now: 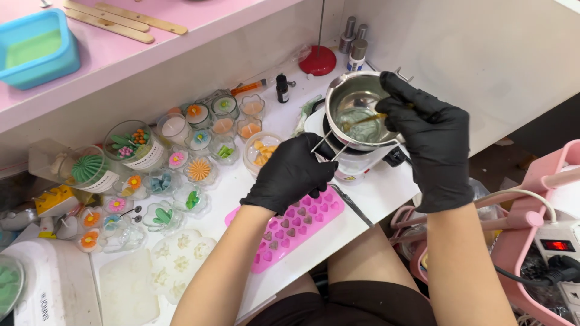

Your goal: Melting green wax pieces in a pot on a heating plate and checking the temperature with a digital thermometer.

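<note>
A steel pot (pixel 356 111) is seen on a small white heater (pixel 362 160) at the far right of the white table (pixel 386 193), w/ pale melted liquid in it. The pot's wire handle (pixel 326 145) is gripped by the left hand (pixel 293 172), black-gloved, fingers curled tight around it. The right hand (pixel 432 142), also gloved, is held over the pot's right rim, fingers pinched together on a thin stick (pixel 365 119) whose tip is dipped in the liquid. A pink mold (pixel 302 229) w/ heart cavities is laid just near of the left hand, partly under the wrist. To the left, approx. 20 small clear cups (pixel 199 172) w/ coloured flower shapes are spread over the table, and a white flower mold (pixel 178 262) lies near them. 3 small bottles (pixel 356 42) and a red disc base (pixel 318 60) are stood far of the pot. On the pink shelf (pixel 181 18) far left, a blue tub (pixel 36 48) and wooden sticks (pixel 121 21) are kept. A power strip (pixel 559 247) is seen at the near right.
</note>
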